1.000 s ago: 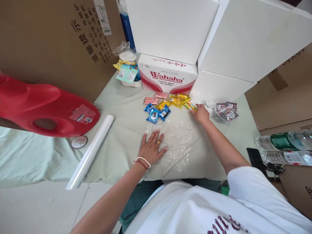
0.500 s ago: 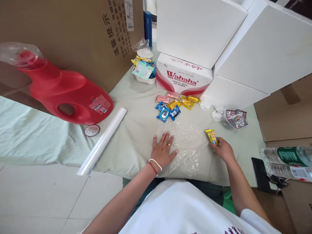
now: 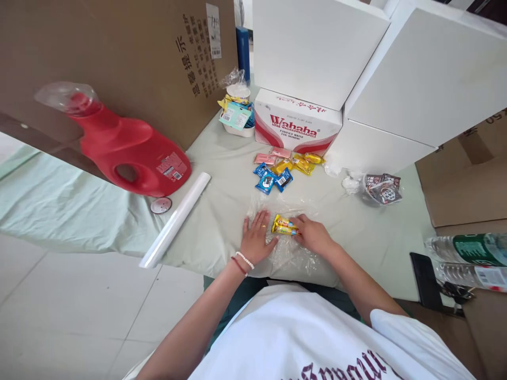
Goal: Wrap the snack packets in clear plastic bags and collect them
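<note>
The person's right hand (image 3: 315,235) has its fingers closed on one end of a yellow snack packet (image 3: 284,225), which lies on its side across a crumpled clear plastic sheet (image 3: 301,259). The left hand (image 3: 255,240) rests flat on the same sheet, palm down and fingers spread, its fingertips just beside the packet's other end. A white bead bracelet and a red cord circle the left wrist.

Sheet, packet and both hands sit well in front of the red-and-white Wahaha carton (image 3: 297,124), near the table's front edge, on a pale green cloth (image 3: 222,206).

Between the carton and the sheet lies a small heap of snacks. The pink packets (image 3: 271,157) are nearest the carton, the yellow packets (image 3: 304,163) are beside them, and the blue packets (image 3: 271,180) are a little further forward.

To the right of the carton and slightly forward is a clear bag of dark cocoa packets (image 3: 382,188). To the carton's left, touching or nearly touching it, stands a white tub (image 3: 237,126) stuffed with small packets.

Further left and forward of the carton, a white roll of film (image 3: 176,219) lies diagonally. A small round disc (image 3: 160,205) sits just beside the roll, and a red detergent jug (image 3: 130,153) lies on its side beyond that.

A large white box (image 3: 317,47) rests on top of the carton.
</note>
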### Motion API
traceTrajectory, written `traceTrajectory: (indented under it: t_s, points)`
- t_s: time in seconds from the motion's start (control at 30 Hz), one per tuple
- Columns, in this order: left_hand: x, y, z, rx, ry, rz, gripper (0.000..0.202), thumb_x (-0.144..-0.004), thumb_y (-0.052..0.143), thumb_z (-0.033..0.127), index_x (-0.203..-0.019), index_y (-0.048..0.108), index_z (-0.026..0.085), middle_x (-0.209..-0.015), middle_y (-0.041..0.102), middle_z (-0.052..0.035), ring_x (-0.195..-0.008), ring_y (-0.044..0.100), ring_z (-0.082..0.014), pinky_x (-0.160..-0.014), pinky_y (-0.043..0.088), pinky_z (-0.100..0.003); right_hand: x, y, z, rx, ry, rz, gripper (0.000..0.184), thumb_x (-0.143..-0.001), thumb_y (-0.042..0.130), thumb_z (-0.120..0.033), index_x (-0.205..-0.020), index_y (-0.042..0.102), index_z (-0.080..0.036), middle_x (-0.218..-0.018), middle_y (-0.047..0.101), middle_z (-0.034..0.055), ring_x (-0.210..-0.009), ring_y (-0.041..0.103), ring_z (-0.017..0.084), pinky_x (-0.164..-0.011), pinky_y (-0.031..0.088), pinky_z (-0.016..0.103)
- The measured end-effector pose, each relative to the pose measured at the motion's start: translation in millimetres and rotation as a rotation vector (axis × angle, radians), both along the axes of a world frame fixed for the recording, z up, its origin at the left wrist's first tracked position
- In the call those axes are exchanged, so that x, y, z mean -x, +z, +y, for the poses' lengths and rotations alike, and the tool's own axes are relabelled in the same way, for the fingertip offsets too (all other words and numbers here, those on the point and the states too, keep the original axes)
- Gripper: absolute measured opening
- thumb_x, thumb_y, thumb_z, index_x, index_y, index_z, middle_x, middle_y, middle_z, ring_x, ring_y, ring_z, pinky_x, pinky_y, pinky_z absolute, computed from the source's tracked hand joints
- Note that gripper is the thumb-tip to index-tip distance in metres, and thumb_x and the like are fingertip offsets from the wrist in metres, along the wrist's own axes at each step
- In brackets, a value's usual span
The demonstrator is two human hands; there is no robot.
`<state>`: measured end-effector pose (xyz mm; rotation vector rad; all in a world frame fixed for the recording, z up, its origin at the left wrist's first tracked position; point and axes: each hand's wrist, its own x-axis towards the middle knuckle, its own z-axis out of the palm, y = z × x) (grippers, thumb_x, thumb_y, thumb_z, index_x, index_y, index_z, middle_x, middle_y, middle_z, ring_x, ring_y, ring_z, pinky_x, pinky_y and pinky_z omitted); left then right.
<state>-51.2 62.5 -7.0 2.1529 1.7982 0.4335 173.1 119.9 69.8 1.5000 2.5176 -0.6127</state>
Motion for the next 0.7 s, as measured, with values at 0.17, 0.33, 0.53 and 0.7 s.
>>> traceTrajectory:
  t_s: [0.17,0.33,0.53,0.7]
  points:
    - [36.8,0.7,-28.7,-0.063,0.022,-0.026,0.07,-0.099,0.05,0.046,-0.162,0.036,0.019,-0.168,0.038,-0.0161,-0.157,0.034,-0.0327,-0.129,0.018,-0.061,-13.8,-20.1,-11.2,0.012,-0.023,0.114,0.068,-0.095,0.068,-0.038,-0.157,0.044,-0.028,-0.159,0.043,0.014,-0.117,0.066,0.028,-0.089,0.055,0.038]
    - [55.4,17.1,-55.8,-0.179,-0.171,-0.144,0.071,-0.091,0.05,0.024,-0.161,0.038,0.025,-0.163,0.048,-0.0114,-0.157,0.035,-0.0277,-0.131,0.019,-0.057,-50.9,-8.3,-46.3,-0.102,-0.024,0.46,0.048,-0.102,0.057,-0.046,-0.146,0.056,-0.027,-0.142,0.056,0.0153,-0.121,0.062,0.029,-0.097,0.056,0.045]
    - [50.3,5.6,-55.6,-0.093,-0.272,-0.076,0.057,-0.093,0.057,0.036,-0.149,0.055,0.025,-0.163,0.047,-0.0141,-0.154,0.04,-0.0318,-0.129,0.024,-0.06,-71.9,-22.8,-94.1,-0.031,0.193,0.405,0.046,-0.095,0.07,-0.046,-0.135,0.065,-0.024,-0.141,0.062,0.0153,-0.128,0.056,0.034,-0.108,0.049,0.056]
    - [42.4,0.5,-45.6,-0.077,-0.175,-0.066,0.039,-0.094,0.063,0.047,-0.125,0.071,0.026,-0.151,0.06,-0.0139,-0.146,0.05,-0.0331,-0.125,0.029,-0.061,-70.9,-38.4,-93.1,-0.053,0.055,0.559,0.025,-0.104,0.048,-0.026,-0.111,0.073,-0.025,-0.122,0.072,0.0118,-0.109,0.064,0.026,-0.094,0.056,0.047]
